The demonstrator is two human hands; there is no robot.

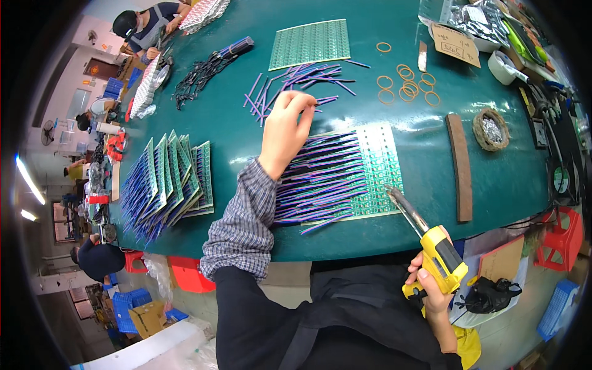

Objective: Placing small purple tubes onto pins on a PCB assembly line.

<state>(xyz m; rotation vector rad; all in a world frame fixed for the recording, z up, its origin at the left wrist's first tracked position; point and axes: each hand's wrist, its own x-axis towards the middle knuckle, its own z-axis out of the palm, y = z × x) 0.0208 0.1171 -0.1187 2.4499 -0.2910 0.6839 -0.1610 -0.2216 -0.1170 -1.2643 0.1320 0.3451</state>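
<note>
My left hand (pixel 287 126) reaches over the table with its fingers pinched at a short purple-and-dark wire (pixel 328 99) beside a loose pile of similar wires (pixel 302 77). In my right hand (pixel 433 280) is a yellow soldering gun (pixel 443 258), its metal tip (pixel 391 191) touching or just above a green circuit board panel (pixel 381 154). Rows of attached wires (pixel 327 185) stretch left from that panel, and my left forearm covers part of them. Beyond the loose wires lies another green board panel (pixel 311 44), with no wires attached.
Stacked wired boards (pixel 176 176) lie at left, a black cable bundle (pixel 213 65) behind them. Orange rubber bands (pixel 407 86), a wooden strip (pixel 459 166) and a round tin of metallic bits (pixel 491 131) are at right. A co-worker (pixel 151 28) works at the far left.
</note>
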